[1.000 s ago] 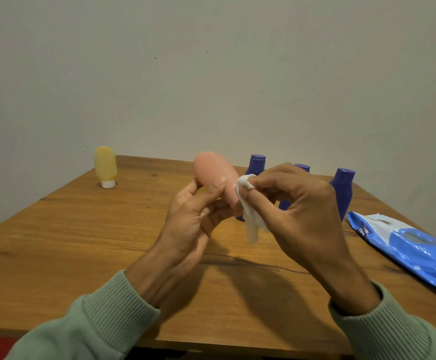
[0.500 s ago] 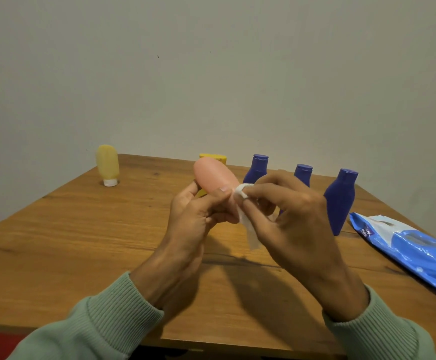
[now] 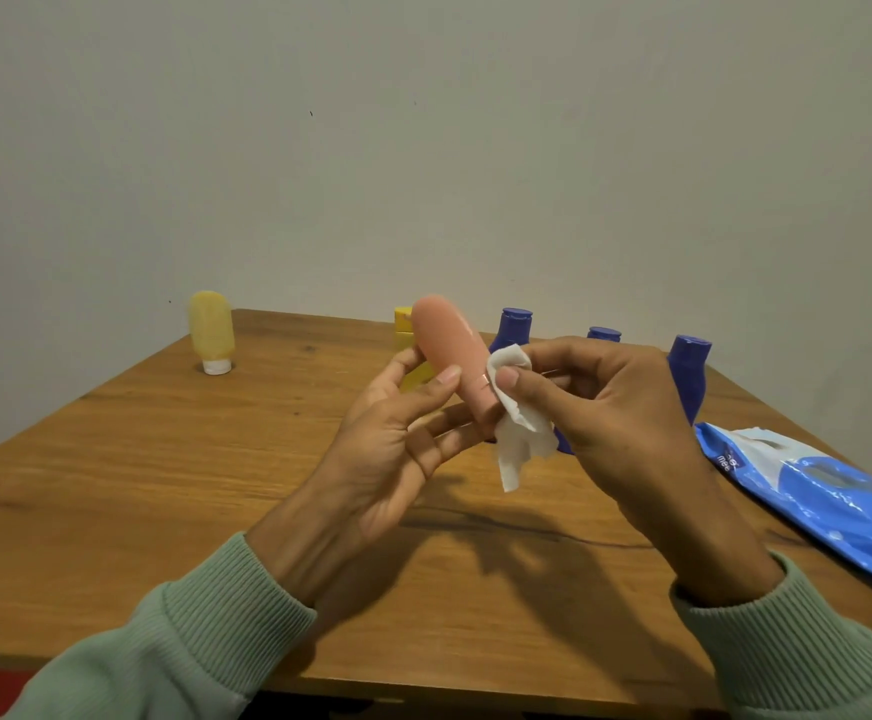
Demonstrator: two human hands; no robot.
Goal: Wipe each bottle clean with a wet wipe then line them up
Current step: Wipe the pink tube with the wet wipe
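A person in green sleeves (image 3: 190, 641) holds a pink bottle (image 3: 444, 340) tilted above a wooden counter (image 3: 164, 485). The left hand (image 3: 387, 444) grips its lower end while the right hand (image 3: 610, 407) pinches a white wet wipe (image 3: 514, 433) against its side. Behind the hands stand three blue bottles (image 3: 514, 327) (image 3: 604, 334) (image 3: 688, 376). A yellow bottle (image 3: 210, 324) stands cap-down at far left, and a blue pack of wipes (image 3: 813, 491) lies at right.
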